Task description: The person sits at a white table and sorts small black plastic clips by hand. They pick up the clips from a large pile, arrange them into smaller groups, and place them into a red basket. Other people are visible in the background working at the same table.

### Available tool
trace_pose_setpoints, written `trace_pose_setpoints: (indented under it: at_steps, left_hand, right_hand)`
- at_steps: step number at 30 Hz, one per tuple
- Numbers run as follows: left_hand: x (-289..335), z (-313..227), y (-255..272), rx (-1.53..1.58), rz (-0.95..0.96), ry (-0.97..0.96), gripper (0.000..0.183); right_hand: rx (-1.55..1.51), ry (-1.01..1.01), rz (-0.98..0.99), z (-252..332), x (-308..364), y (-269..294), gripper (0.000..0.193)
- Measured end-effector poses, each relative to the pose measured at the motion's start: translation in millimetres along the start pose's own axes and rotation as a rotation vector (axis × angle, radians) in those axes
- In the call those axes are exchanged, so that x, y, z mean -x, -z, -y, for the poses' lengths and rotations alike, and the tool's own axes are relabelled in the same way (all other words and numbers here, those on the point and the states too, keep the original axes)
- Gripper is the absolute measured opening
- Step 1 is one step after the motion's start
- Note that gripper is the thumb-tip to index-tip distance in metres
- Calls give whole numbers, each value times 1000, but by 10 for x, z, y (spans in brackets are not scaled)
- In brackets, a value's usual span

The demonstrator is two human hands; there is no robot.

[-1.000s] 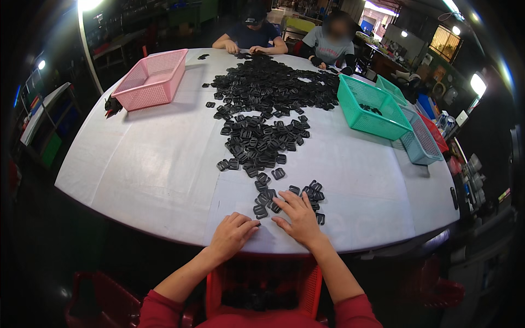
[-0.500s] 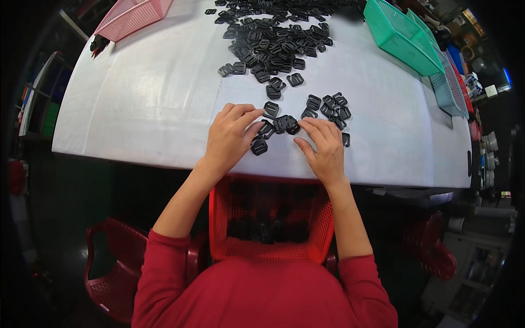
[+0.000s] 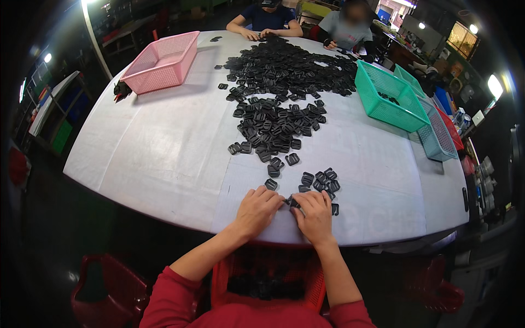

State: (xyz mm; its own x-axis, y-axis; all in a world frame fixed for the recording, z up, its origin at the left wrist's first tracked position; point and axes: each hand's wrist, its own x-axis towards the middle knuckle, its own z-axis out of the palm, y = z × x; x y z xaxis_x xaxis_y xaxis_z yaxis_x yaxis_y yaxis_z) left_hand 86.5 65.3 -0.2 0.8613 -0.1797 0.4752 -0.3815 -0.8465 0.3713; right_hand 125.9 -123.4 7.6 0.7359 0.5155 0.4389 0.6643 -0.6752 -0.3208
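Close to the table's near edge, my left hand (image 3: pixel 257 213) is closed, its fingers pressed together and pointing right. Whatever lies under or between those fingers is hidden. My right hand (image 3: pixel 314 216) curls its fingers and thumb around a black plastic buckle (image 3: pixel 294 203), close to the left fingertips. One flat slotted buckle (image 3: pixel 270 184) lies just beyond my left hand. A small cluster of similar buckles (image 3: pixel 319 180) sits beyond my right hand, and a single buckle (image 3: pixel 335 209) is beside its outer edge.
A large heap of black buckles (image 3: pixel 279 120) stretches across the white table (image 3: pixel 158 158). A pink basket (image 3: pixel 158 74) stands far left; green (image 3: pixel 383 112) and blue-grey baskets (image 3: pixel 437 142) stand right. A red basket (image 3: pixel 314 287) sits below the edge. Two people (image 3: pixel 268 19) sit opposite.
The view has tilted up, bringing the far side and two people into sight. My hands have come closer together, and their fingers have closed in over the nearest buckles.
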Motion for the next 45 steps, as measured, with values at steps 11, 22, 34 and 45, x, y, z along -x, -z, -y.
trace_pose_setpoints:
  at_steps: [11, 22, 34, 45]
  left_hand:
    - [-168, 249, -99, -112, -51, 46, 23]
    - [-459, 414, 68, -125, -74, 157, 18]
    - [-498, 469, -9, 30, 70, 287, 23]
    - [147, 227, 387, 149, -46, 92, 27]
  right_hand:
    - [-47, -36, -67, -235, -394, 28, 20]
    - [60, 116, -9, -685, -965, -457, 24]
    - [4, 148, 92, -430, -992, -355, 21]
    - [-52, 127, 115, -48, -103, 169, 20]
